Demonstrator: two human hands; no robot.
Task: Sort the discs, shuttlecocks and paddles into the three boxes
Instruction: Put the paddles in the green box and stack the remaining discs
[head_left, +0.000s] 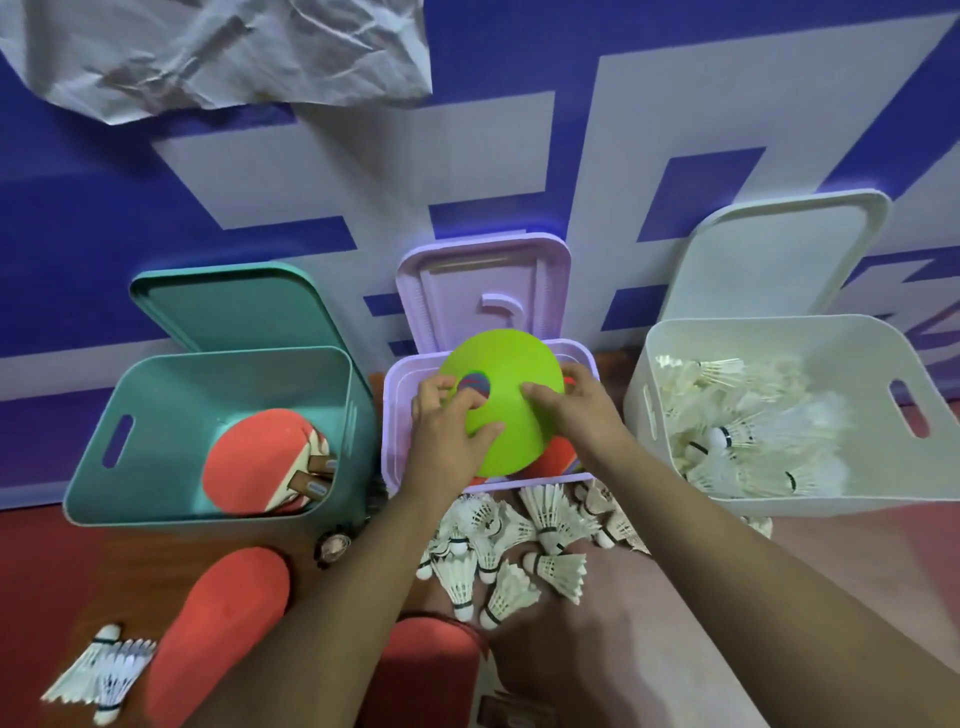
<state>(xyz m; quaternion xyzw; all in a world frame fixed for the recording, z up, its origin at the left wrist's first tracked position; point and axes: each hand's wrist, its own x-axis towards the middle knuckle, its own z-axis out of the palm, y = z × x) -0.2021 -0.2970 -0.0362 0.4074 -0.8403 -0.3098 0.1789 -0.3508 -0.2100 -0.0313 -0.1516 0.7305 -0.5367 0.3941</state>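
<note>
The green disc (511, 421) is in both of your hands, tilted over the open purple box (396, 431). Your left hand (447, 421) grips its near-left edge, with the fingers curled over the top beside the centre hole. Your right hand (576, 410) pinches the right rim with bent fingers. Holding it from two sides looks meant to keep the wide, floppy disc level enough to drop flat into the box. An orange disc (556, 460) already lies in there, just under your right wrist, so this looks like the box for discs. The teal box (104, 415), out past your left hand, holds paddles (249, 457). The white box (883, 467), beyond your right hand, holds shuttlecocks (753, 441). A heap of loose shuttlecocks (519, 551) lies on the floor between your forearms, and a red paddle (223, 618) lies outside your left forearm, so plenty of sorting remains. The next move would be to lower the disc until it clears the rim, then let go with both hands together so it doesn't catch on the wall.
</note>
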